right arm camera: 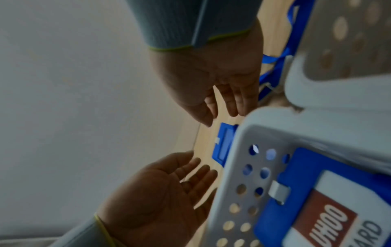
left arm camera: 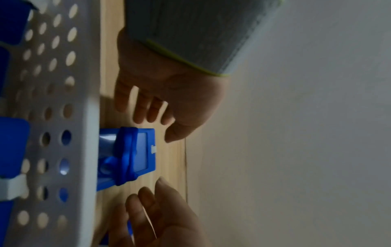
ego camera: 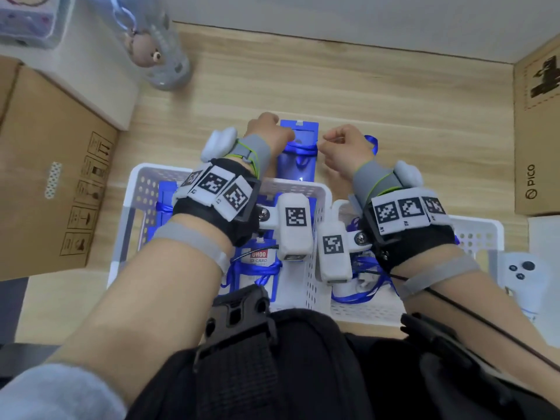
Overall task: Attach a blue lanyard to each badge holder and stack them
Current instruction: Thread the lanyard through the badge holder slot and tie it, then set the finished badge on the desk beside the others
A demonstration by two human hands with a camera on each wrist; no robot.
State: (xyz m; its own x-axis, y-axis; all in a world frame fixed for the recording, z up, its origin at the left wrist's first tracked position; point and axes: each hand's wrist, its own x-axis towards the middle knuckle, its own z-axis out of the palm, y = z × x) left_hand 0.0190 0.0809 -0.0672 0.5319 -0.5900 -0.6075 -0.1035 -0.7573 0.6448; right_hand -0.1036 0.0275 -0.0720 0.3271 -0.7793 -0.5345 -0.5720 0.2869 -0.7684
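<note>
A blue badge holder lies flat on the wooden table just beyond the baskets. A blue lanyard is wound across its middle. My left hand hovers at its left edge and my right hand at its right edge. Both wrist views show loose, relaxed fingers holding nothing. A loose lanyard loop lies just right of my right hand.
Near me, a white perforated basket holds several badge holders, one with a UHOO card. A second basket holds loose lanyards. Cardboard boxes flank the table; a bottle stands back left and a white controller lies at the right.
</note>
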